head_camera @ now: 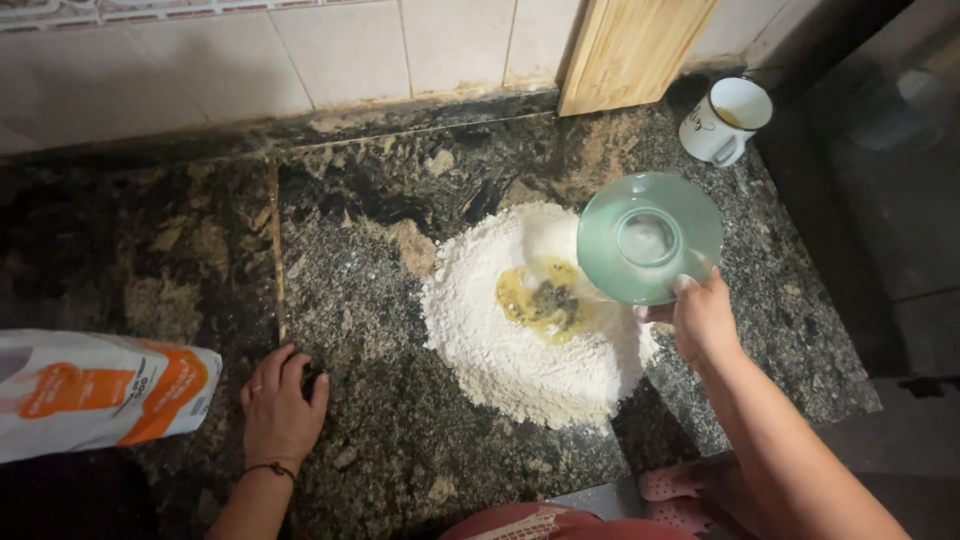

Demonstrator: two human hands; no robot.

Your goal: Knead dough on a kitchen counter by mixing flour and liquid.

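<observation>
Tipping on its side above the counter, a pale green glass bowl (648, 238) is held by the right hand (703, 318), whose fingers pinch its lower rim. The bowl's round underside and foot ring face the camera, so its mouth points away and down toward the flour. It hangs over the right edge of a flour mound (520, 315), partly covering it.

The mound is a white, roughly round heap lying straight on the dark speckled granite countertop (400, 430). A well sunk in its middle holds yellow beaten egg (543, 300) with a dark greenish patch at the centre.

The left hand (282, 408) rests palm down on the stone, well left of the mound, fingers loosely spread and gripping nothing; a thin dark band circles the wrist.

Just left of that hand lies a paper flour bag (95, 390) on its side, its long axis running left to right with the folded end toward the hand. It is white with large orange rounded panels; its print is too small to read.

At the back right a white mug (726, 120) stands on the counter, handle turned toward the camera, just right of a pale wooden board (630, 45) leaning upright against the cream tiled wall (340, 50). At the bottom edge pink perforated footwear (680, 490) shows below the counter.
</observation>
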